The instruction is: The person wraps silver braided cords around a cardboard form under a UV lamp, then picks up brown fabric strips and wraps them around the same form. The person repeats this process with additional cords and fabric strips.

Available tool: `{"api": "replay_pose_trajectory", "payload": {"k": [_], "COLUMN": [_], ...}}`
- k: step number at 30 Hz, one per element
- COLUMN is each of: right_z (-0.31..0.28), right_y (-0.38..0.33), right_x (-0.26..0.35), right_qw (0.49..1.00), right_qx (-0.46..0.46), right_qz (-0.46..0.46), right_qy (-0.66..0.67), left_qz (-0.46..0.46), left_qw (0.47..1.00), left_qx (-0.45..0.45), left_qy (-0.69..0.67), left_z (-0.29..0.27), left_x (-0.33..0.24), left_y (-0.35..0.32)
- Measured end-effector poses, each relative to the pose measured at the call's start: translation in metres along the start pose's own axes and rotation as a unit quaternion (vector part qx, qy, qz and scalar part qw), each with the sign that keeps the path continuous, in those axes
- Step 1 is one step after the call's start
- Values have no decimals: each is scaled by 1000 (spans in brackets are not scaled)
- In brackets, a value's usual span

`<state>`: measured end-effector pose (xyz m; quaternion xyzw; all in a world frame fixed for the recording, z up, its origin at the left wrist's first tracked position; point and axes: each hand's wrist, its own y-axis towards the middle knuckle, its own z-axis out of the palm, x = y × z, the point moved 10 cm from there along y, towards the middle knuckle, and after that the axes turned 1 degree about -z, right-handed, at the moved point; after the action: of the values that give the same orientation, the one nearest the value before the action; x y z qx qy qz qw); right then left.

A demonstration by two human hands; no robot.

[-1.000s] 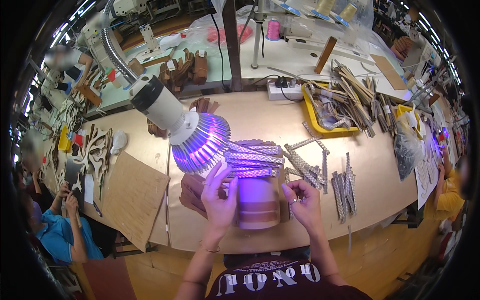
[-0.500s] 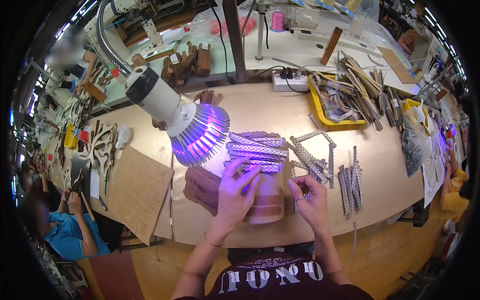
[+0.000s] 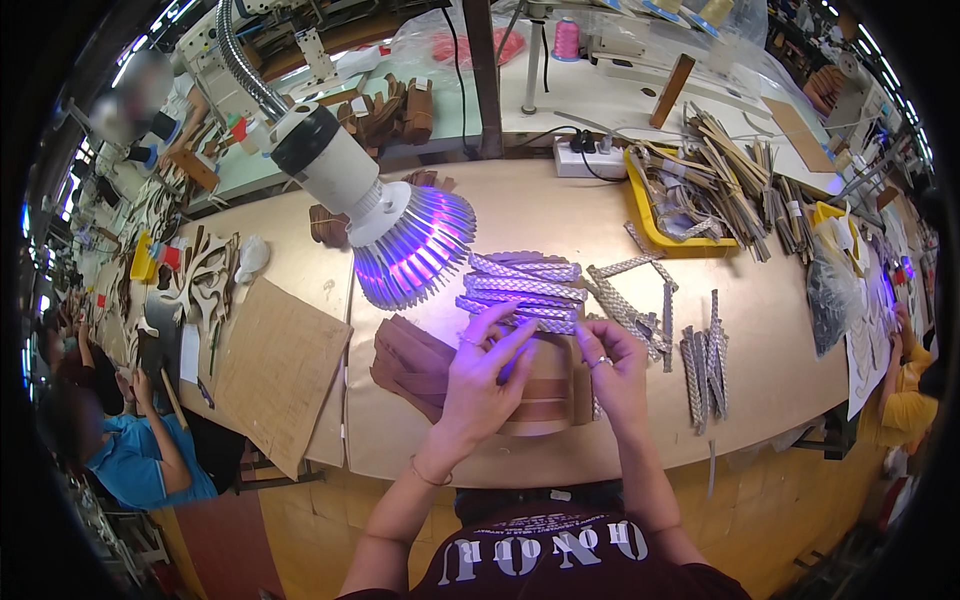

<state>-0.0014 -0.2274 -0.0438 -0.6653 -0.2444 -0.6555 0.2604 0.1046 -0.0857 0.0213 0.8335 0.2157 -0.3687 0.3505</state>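
My left hand [image 3: 483, 375] rests flat on a brown leather piece [image 3: 545, 395] near the table's front edge, fingers spread and reaching toward a stack of woven grey strips [image 3: 522, 289]. My right hand [image 3: 615, 372] pinches a thin strip at the right side of the same brown piece, a ring on one finger. A purple-glowing lamp [image 3: 400, 235] on a flexible neck hangs just above and left of the strips.
More brown leather pieces [image 3: 405, 360] lie left of my hands. Loose woven strips [image 3: 700, 350] lie to the right, a yellow tray of strips [image 3: 690, 195] behind them. A cardboard sheet [image 3: 275, 370] overhangs the left. A seated person in blue [image 3: 130, 455] is at lower left.
My left hand has slid up over the brown piece toward the woven strips. My right hand has closed its fingers on a thin strip at the piece's right edge.
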Motion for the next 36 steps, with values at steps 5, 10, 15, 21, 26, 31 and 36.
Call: {"api": "replay_pose_trajectory", "payload": {"k": [5,10,15,21,26,31,36], "right_z": [-13,-8,-9,-11,-14,-18,1], "right_y": [-3,-5,-5,-4,-1,-6,-30], "right_x": [2,-3,-4,-8,-10,-13,-14], "right_qw": [999,996,997,997,998,999,987], "right_qx": [0,22,23,24,11,7,124], "right_qz": [37,50,38,49,39,36,29], "right_qy": [35,64,60,58,51,6,-97], "left_qz": [-39,-105,-60,-81,-148,-255,-281], "left_qw": [996,992,997,995,988,962,939], "left_qx": [-67,-65,-40,-23,-42,-10,-32], "left_qy": [39,11,35,45,8,-93,-198], "left_z": [-30,-28,-20,-21,-25,-12,-9], "left_x": [5,19,9,12,34,62,77], "left_y": [-16,-31,-32,-45,-62,-85,-91]}}
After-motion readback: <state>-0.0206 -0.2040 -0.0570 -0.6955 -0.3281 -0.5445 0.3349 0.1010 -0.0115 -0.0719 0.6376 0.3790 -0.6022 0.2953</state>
